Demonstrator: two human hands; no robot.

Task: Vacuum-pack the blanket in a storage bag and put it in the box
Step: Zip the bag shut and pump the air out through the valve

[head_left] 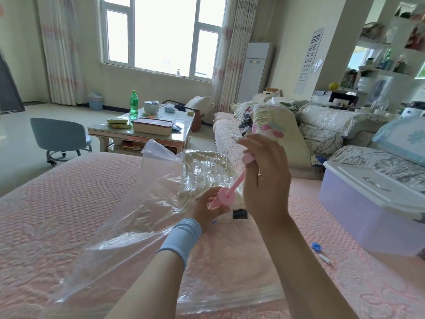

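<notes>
There is only one view. The camera sits on the person's head and looks forward and down over the bed [69, 203]. It is close to the arms [305, 261], which come in from the bottom edge. The left hand [204, 210] and right hand [266, 180] hold a pump [226, 197] near the middle. The view is wide, so the far window [161, 35] and the sofa [333, 120] at the right show too.
</notes>
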